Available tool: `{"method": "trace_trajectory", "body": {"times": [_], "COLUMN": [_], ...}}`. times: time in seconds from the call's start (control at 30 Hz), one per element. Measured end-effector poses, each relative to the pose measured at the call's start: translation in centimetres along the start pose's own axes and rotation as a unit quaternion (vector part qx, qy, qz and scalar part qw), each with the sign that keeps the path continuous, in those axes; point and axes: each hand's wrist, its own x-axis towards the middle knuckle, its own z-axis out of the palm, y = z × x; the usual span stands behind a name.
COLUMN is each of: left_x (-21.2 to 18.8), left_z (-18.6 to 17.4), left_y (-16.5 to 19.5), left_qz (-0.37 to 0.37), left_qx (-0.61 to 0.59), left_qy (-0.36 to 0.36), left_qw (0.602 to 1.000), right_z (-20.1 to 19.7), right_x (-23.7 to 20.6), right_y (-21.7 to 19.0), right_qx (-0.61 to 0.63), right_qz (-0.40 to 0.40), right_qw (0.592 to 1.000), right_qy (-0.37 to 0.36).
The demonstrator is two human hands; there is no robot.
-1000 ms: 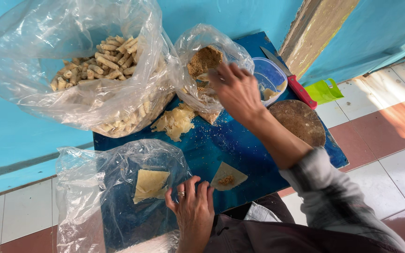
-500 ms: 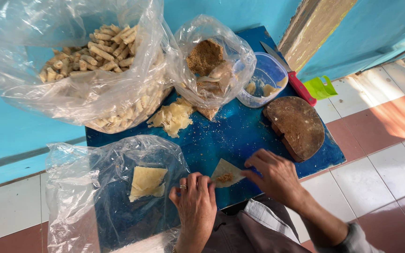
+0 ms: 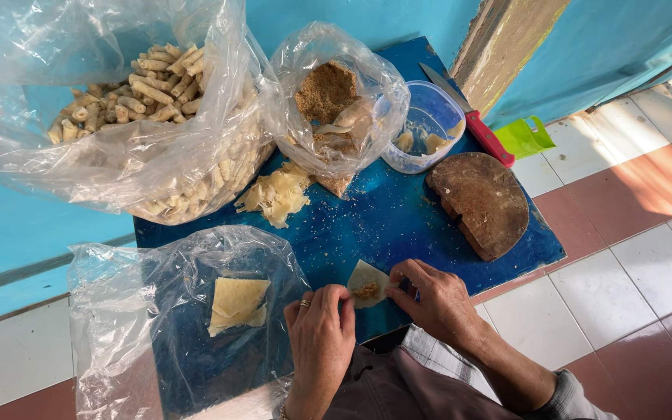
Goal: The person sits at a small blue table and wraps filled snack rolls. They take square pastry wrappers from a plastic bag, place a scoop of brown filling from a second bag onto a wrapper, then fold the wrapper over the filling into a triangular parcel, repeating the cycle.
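A small triangular pastry wrapper (image 3: 369, 284) with a spoonful of brown filling lies at the near edge of a blue board (image 3: 367, 218). My left hand (image 3: 320, 338) touches its left corner with the fingertips. My right hand (image 3: 435, 299) pinches its right edge. A clear bag of brown crumbly filling (image 3: 328, 101) stands at the back of the board. Another clear bag at the near left holds folded pale wrappers (image 3: 236, 303).
A big clear bag of finished rolls (image 3: 141, 117) fills the far left. A loose heap of wrappers (image 3: 278, 194) lies mid-board. A clear tub (image 3: 425, 128), a red-handled knife (image 3: 472, 117), a round wooden block (image 3: 482, 202) and a green scoop (image 3: 524, 138) sit on the right. Tiled floor surrounds the board.
My right hand came back from the filling bag to the wrapper at the near edge, and filling now lies on it. My left hand stayed beside the wrapper.
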Motion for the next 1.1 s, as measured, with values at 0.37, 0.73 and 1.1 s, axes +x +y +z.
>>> {"method": "trace_trajectory", "body": {"times": [0.37, 0.73, 1.1], "left_x": [-0.1, 0.0, 1.7], "left_z": [1.3, 1.4, 2.5], "left_y": [-0.5, -1.7, -1.4], "left_qz": [0.059, 0.157, 0.047], "left_qx": [-0.07, -0.038, -0.136], "left_qy": [0.017, -0.034, -0.045], "left_qw": [0.996, 0.986, 0.989], "right_z": [1.0, 1.3, 0.6], "right_x": [-0.6, -0.5, 3.2], "right_y": [-0.8, -0.2, 0.6], "right_qx": [-0.008, -0.086, 0.029], "right_qz": [-0.106, -0.214, -0.189], "right_qw": [0.991, 0.969, 0.982], "right_qy": [0.077, 0.088, 0.008]}}
